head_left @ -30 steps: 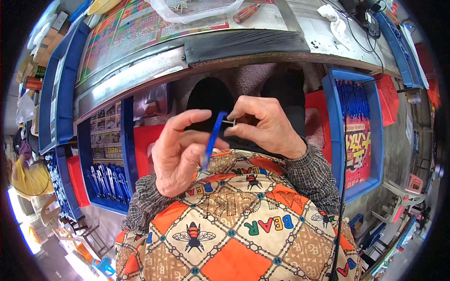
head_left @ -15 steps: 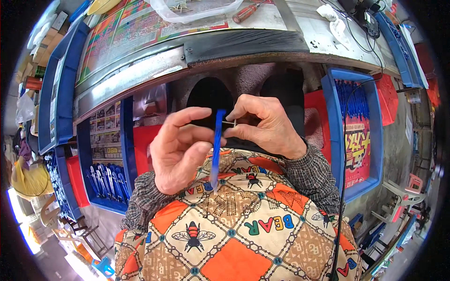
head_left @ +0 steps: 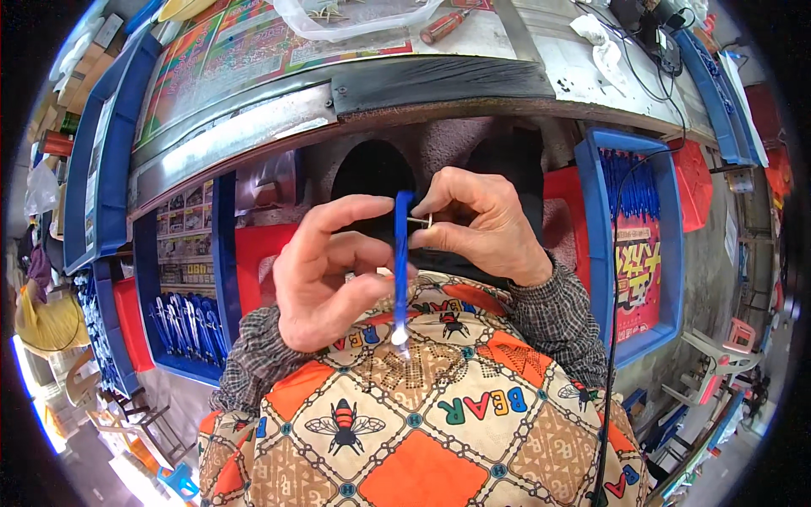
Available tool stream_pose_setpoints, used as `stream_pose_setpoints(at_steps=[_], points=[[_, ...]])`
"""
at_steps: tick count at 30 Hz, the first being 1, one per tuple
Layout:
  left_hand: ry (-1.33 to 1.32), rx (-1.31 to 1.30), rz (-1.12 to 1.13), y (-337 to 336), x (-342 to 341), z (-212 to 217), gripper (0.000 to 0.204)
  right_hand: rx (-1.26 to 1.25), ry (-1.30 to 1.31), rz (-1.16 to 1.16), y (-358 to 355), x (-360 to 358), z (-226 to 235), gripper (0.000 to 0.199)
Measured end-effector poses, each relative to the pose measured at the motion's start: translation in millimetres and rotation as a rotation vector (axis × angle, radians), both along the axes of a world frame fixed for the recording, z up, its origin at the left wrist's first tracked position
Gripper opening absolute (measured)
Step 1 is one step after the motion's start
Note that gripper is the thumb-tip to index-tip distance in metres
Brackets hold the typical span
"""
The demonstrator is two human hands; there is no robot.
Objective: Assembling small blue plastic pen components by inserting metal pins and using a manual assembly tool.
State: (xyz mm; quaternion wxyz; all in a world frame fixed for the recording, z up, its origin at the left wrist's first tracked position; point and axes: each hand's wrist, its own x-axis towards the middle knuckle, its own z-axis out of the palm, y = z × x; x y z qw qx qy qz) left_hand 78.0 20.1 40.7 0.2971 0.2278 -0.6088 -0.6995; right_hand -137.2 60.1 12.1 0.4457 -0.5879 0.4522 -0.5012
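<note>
A slim blue plastic stick [head_left: 401,258] with a pale lower end stands nearly upright between my hands, above my lap. My left hand [head_left: 325,275] is loosely curled about it, with the index fingertip at its upper end and the thumb beside its middle. My right hand [head_left: 481,224] pinches a thin metal pin [head_left: 419,221] between thumb and index finger. From there the pin reaches across to the stick's upper part; whether it passes through cannot be made out. Under both hands lies a patterned apron [head_left: 414,414].
Ahead runs a workbench edge [head_left: 439,84], with a clear plastic tray [head_left: 355,29] and a screwdriver [head_left: 443,27] on top. Blue bins holding blue sticks stand at left [head_left: 221,279] and right [head_left: 680,253]. A black cable [head_left: 615,279] hangs down the right side.
The blue stick has shifted slightly right, and its blurred lower end now shows more plainly. My left index fingertip has come against the stick. My right hand keeps its pinch.
</note>
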Motion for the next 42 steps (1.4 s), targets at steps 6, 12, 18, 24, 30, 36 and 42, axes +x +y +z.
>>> stream_pose_setpoints(at_steps=[6, 12, 18, 24, 30, 36, 42], points=[[-0.109, -0.569, 0.049, -13.3, -12.6, -15.5, 0.055, -0.031, -0.019, 0.07, 3.3, -3.8, 1.3, 0.021], [-0.163, -0.489, 0.15, -6.5, -20.7, -31.0, 0.036, 0.007, -0.118, 0.023, 3.6, -3.3, -5.3, 0.021], [-0.147, -0.357, 0.153, -6.5, -20.4, -31.5, 0.031, 0.067, -0.14, 0.02, 3.3, -3.0, -7.5, 0.022], [-0.119, -0.239, 0.144, -8.3, -20.8, -32.8, 0.027, 0.124, -0.186, 0.013, 3.1, -2.6, -11.0, 0.022], [-0.135, -0.156, 0.147, -10.1, -20.8, -34.0, 0.024, 0.087, -0.124, 0.012, -0.8, -2.6, -14.0, 0.022], [-0.14, -0.072, 0.099, -14.4, -23.8, -34.3, 0.021, -0.054, 0.036, -0.044, -1.5, -5.6, -13.1, 0.024], [-0.13, 0.098, 0.054, -16.5, -24.8, -28.2, 0.019, -0.167, 0.138, -0.103, -3.3, -4.7, -18.9, 0.024]])
